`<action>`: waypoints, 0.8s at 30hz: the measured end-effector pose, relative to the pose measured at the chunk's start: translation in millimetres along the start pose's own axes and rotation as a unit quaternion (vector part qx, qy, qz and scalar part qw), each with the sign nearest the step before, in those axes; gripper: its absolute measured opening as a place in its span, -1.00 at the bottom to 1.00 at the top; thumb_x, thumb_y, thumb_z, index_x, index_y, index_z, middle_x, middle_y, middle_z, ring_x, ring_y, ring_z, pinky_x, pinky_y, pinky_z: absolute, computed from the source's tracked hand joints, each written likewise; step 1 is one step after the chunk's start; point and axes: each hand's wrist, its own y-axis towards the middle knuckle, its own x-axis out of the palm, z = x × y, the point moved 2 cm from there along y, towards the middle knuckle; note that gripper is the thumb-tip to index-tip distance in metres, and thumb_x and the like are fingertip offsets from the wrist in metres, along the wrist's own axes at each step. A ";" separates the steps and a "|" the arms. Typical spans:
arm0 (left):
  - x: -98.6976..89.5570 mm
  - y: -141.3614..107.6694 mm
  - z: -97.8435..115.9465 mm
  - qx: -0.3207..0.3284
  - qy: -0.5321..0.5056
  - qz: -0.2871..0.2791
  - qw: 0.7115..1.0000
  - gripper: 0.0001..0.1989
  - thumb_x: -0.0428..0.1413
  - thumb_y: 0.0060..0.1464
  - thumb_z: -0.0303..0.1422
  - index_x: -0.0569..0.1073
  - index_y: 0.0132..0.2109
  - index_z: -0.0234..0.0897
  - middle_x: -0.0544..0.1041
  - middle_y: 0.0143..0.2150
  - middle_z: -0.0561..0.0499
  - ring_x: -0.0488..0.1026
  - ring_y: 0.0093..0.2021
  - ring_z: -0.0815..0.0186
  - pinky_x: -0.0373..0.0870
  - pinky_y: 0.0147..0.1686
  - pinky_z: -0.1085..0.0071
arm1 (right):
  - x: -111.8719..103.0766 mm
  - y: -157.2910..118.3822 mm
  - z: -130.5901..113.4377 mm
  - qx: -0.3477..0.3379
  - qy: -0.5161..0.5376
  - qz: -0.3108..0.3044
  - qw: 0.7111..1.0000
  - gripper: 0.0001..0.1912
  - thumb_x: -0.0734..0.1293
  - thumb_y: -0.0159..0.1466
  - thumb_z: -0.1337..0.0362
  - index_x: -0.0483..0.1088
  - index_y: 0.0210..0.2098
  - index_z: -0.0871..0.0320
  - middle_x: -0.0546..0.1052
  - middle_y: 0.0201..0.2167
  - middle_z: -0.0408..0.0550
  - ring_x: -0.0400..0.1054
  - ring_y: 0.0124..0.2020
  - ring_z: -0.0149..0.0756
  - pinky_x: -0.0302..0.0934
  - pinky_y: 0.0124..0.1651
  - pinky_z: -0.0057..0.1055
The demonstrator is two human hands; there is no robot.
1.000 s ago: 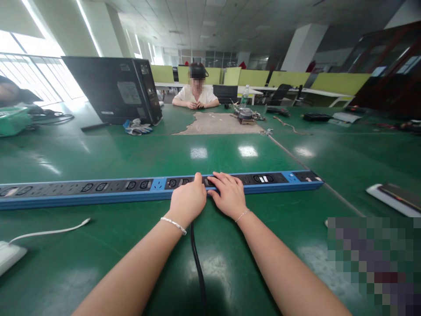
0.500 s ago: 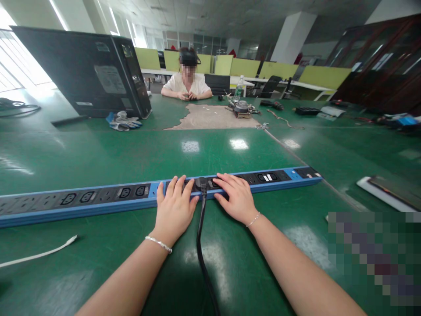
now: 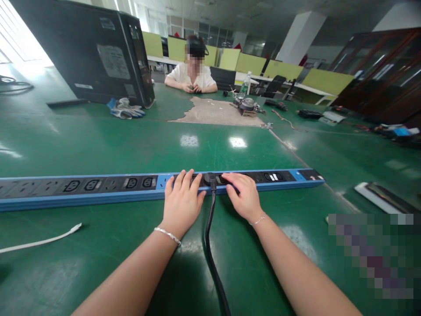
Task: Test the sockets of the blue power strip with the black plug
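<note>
Across the green bench [image 3: 131, 145], in the head view, a long blue power strip [image 3: 144, 195] lies just in front of the person, its long axis running from side to side, crosswise to the two forearms. Its left end passes out of view; its right end shows near a seam in the bench top.

A black plug [image 3: 210, 179] sits on the strip between the two hands, and its cord [image 3: 208, 232] runs back toward the person between the forearms. The left hand [image 3: 182, 202] lies palm down over the strip to the left of the plug, fingers spread, the thumb near the base of the cord. The right hand [image 3: 245, 195] rests on the other side, its fingers close together over the sockets and its thumb apart from them by the near edge. Neither is seen to pinch the plug; the left looks slightly nearer to it.

A white cable [image 3: 46, 241] lies on the near left. Farther off are gloves [image 3: 126, 109] beside a computer case [image 3: 108, 57], and another person [image 3: 194, 74] sits across the bench.
</note>
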 end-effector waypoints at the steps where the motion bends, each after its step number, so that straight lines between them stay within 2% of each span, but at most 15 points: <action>1: -0.2 -0.6 -0.6 0.003 -0.001 0.000 1.000 -0.55 -0.10 0.20 -0.21 0.30 0.19 -0.21 0.30 0.24 -0.12 0.16 0.25 0.07 0.00 0.20 0.03 | 0.0 0.2 -4.2 0.006 0.010 0.000 1.000 -0.69 0.14 0.30 0.22 0.42 -0.05 0.06 0.52 -0.05 -0.08 0.30 0.04 -0.26 -0.01 0.16 -0.18; 5: -1.6 -4.4 -2.5 0.011 -0.002 -0.003 1.000 -0.56 -0.10 0.20 -0.26 0.29 0.19 -0.20 0.28 0.26 -0.10 0.15 0.26 0.10 -0.02 0.22 0.05 | 2.1 1.6 -25.5 0.032 0.037 -0.018 0.999 -0.63 0.15 0.31 0.14 0.35 0.04 0.06 0.49 -0.02 -0.07 0.30 0.03 -0.23 -0.11 0.22 -0.06; 7: -2.4 -6.2 -2.9 0.009 -0.005 -0.002 1.000 -0.56 -0.09 0.19 -0.29 0.29 0.20 -0.19 0.28 0.26 -0.09 0.14 0.27 0.11 -0.04 0.23 0.05 | 3.1 3.3 -35.2 0.050 0.042 -0.024 0.998 -0.59 0.17 0.29 0.12 0.31 0.09 0.08 0.48 0.00 -0.03 0.31 0.02 -0.21 -0.05 0.20 -0.06; 10: -3.2 -7.8 -2.6 0.004 -0.013 0.000 1.000 -0.55 -0.08 0.17 -0.33 0.29 0.20 -0.18 0.28 0.26 -0.08 0.13 0.27 0.11 -0.05 0.24 0.05 | 2.3 7.2 -47.4 0.074 0.035 -0.029 0.996 -0.56 0.20 0.26 0.15 0.32 0.10 0.14 0.48 -0.01 0.02 0.34 -0.02 -0.21 0.11 0.12 -0.17; 14: -2.8 -7.8 -1.5 0.005 -0.025 0.004 1.000 -0.53 -0.06 0.14 -0.36 0.29 0.20 -0.18 0.28 0.26 -0.11 0.14 0.27 0.09 -0.05 0.23 0.03 | -1.5 12.6 -65.2 0.103 -0.060 -0.060 0.991 -0.55 0.17 0.26 0.23 0.34 0.11 0.19 0.50 -0.07 0.08 0.36 -0.06 -0.16 0.20 0.03 -0.25; 18: -2.4 -7.1 -0.6 0.001 -0.027 0.001 1.000 -0.53 -0.07 0.13 -0.38 0.29 0.20 -0.21 0.28 0.25 -0.12 0.14 0.27 0.08 -0.06 0.23 0.01 | 0.0 17.4 -86.3 0.129 -0.185 -0.121 0.967 -0.50 0.11 0.29 0.30 0.24 0.18 0.32 0.51 -0.15 0.20 0.41 -0.18 -0.13 0.26 -0.12 -0.27; 24: -4.6 -6.4 -0.6 -0.007 -0.048 -0.006 0.999 -0.54 -0.06 0.11 -0.37 0.32 0.17 -0.24 0.28 0.25 -0.16 0.14 0.26 0.06 -0.03 0.20 0.03 | 4.2 28.5 -106.2 0.164 -0.245 -0.179 0.938 -0.48 0.04 0.25 0.51 0.17 0.19 0.55 0.49 -0.18 0.40 0.45 -0.24 -0.10 0.31 -0.30 -0.31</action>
